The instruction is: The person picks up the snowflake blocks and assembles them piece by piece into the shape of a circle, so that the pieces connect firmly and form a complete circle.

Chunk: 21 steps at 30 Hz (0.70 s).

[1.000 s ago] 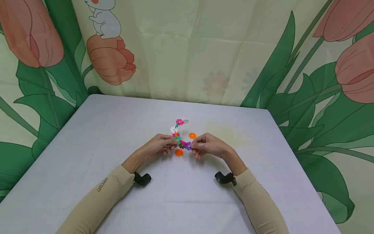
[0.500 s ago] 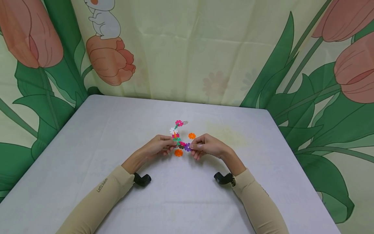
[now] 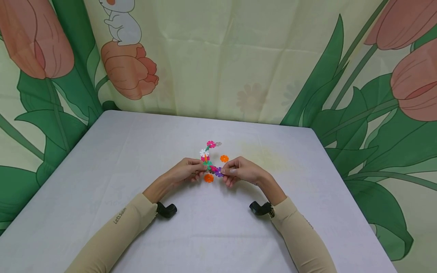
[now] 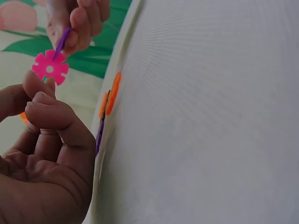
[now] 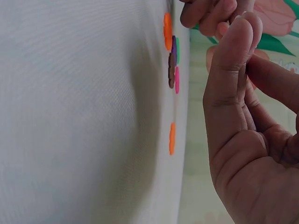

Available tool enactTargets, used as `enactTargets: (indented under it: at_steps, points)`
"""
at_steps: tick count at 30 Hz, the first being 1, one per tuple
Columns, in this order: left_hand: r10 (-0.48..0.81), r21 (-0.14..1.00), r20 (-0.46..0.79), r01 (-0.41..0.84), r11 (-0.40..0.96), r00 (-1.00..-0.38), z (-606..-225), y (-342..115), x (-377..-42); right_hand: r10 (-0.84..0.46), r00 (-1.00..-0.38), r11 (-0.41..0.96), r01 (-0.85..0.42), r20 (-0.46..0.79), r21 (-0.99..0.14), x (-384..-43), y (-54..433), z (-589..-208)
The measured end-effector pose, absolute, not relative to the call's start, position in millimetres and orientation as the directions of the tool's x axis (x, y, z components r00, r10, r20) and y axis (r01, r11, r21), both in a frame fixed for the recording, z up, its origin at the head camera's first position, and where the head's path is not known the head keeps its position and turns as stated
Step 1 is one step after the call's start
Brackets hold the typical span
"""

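A chain of interlocking flower discs hangs between my two hands above the white table in the head view. My left hand (image 3: 186, 169) pinches a green disc (image 3: 208, 165) in it between thumb and fingers. At the near right end, my right hand (image 3: 243, 170) pinches a purple disc (image 3: 219, 172), which is joined to a pink disc (image 4: 50, 68) in the left wrist view. Beyond the left fingers the chain runs away through a white disc (image 3: 204, 152) to a pink disc (image 3: 211, 144) and a pale grey one (image 3: 218, 143). Fingertips cover parts of the held discs.
On the white tablecloth (image 3: 218, 235) lie loose discs: an orange disc (image 3: 209, 178) below the chain and another orange disc (image 3: 224, 158) behind the right fingers. A brown disc (image 5: 171, 70) lies among several others in the right wrist view. A printed curtain (image 3: 218, 57) stands behind.
The purple disc and right fingertips have shifted slightly nearer and to the left. The chain's far end has swayed a little. Both hands keep their pinch.
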<state>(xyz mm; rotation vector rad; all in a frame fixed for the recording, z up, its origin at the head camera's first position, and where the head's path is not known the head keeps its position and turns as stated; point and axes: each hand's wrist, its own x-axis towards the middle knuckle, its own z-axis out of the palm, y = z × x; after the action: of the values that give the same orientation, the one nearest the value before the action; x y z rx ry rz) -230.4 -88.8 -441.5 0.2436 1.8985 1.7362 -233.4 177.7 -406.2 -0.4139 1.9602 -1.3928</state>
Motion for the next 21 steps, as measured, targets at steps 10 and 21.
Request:
enactTargets:
  at_steps: [10,21]
  points:
    - [0.459,0.958,-0.288,-0.249,0.145,-0.840,-439,-87,-229,-0.564,-0.772,0.334,0.113,-0.294,-0.936,-234,175,-408]
    - [0.514,0.970,-0.222,-0.134,0.204,-0.828,-438,-82,-223,-0.537,-0.806,0.351,0.055,-0.249,-0.935,-227,161,-409]
